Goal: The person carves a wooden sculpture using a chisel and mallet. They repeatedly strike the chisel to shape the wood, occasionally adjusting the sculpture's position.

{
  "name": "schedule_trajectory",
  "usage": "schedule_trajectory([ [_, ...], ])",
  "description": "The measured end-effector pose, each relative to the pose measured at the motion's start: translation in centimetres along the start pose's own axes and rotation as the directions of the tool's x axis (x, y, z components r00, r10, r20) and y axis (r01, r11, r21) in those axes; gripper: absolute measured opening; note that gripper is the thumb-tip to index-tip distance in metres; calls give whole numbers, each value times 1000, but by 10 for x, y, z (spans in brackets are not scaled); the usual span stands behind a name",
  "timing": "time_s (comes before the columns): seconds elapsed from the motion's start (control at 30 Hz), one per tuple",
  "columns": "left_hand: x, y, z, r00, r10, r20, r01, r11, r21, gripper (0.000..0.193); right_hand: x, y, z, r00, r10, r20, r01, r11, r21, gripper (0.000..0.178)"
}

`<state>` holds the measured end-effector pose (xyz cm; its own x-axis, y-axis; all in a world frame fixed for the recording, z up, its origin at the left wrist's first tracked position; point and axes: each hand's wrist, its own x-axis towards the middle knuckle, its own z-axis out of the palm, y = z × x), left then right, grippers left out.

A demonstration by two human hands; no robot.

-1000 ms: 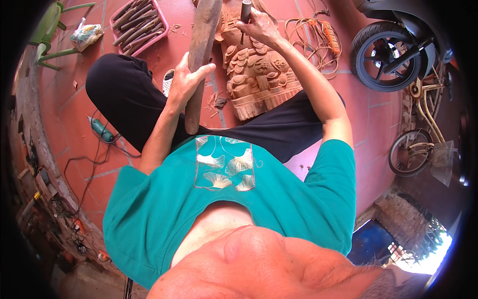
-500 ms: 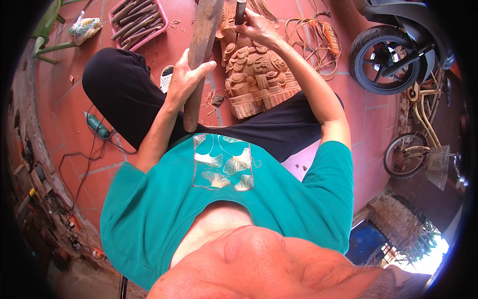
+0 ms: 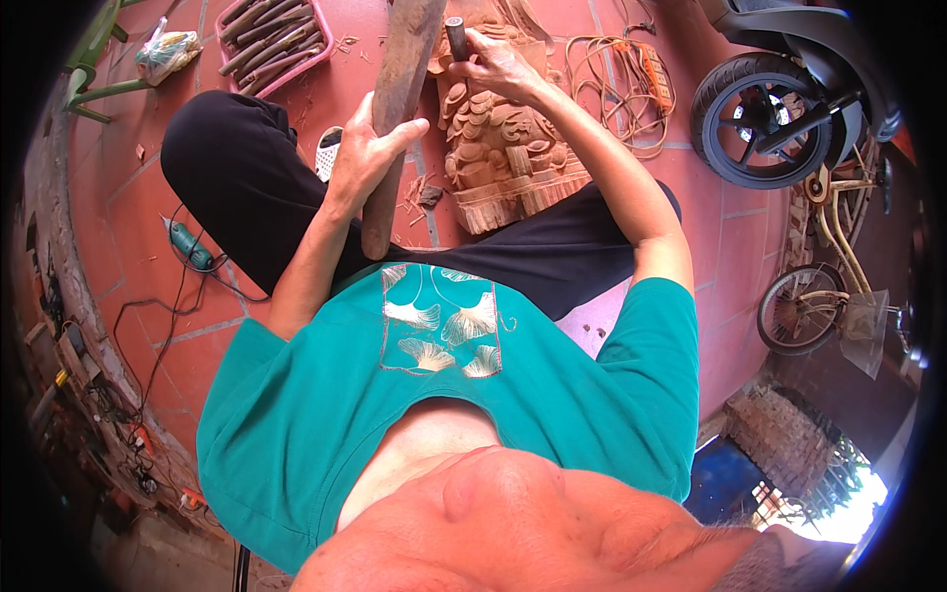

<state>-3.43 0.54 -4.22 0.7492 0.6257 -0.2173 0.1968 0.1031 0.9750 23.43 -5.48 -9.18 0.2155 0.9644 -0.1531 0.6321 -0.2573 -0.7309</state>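
1. While seated on the tiled floor (image 3: 109, 227), left hand (image 3: 367, 158) wrapped tight round a long wooden mallet (image 3: 400, 109), raised upright for striking.
2. Right hand (image 3: 498, 67) closed round a chisel (image 3: 457, 37), blade end set to the wooden carving (image 3: 503, 148) lying against the legs, within easy reach.
3. Pink tray (image 3: 276, 37) of spare tools kept well apart, up-left.
4. Compared with a second ago: grips unchanged; mallet and carving shifted slightly in view, little else altered.

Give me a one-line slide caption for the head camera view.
Seated on red tiles, left hand grips a wooden mallet, right hand sets a chisel on a wood carving.
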Motion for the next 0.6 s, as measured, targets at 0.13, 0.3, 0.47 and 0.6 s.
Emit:
schedule_trajectory([
  [0.13,-1,3,0,1000,-5,-2,5,1000,11,48,2,1,-1,999,-35,-14,34,997,-74,37],
  [0.3,0,2,0,1000,4,5,-4,1000,28,46,4,2,2,999,-40,-7,39,997,-61,35],
  [0.47,0,-1,1,997,75,-34,-74,997,33,47,7,4,10,996,-93,12,94,978,-189,32],
  [0.6,1,0,-1,999,30,-22,-29,997,75,49,9,1,18,985,-167,38,172,964,-201,33],
])
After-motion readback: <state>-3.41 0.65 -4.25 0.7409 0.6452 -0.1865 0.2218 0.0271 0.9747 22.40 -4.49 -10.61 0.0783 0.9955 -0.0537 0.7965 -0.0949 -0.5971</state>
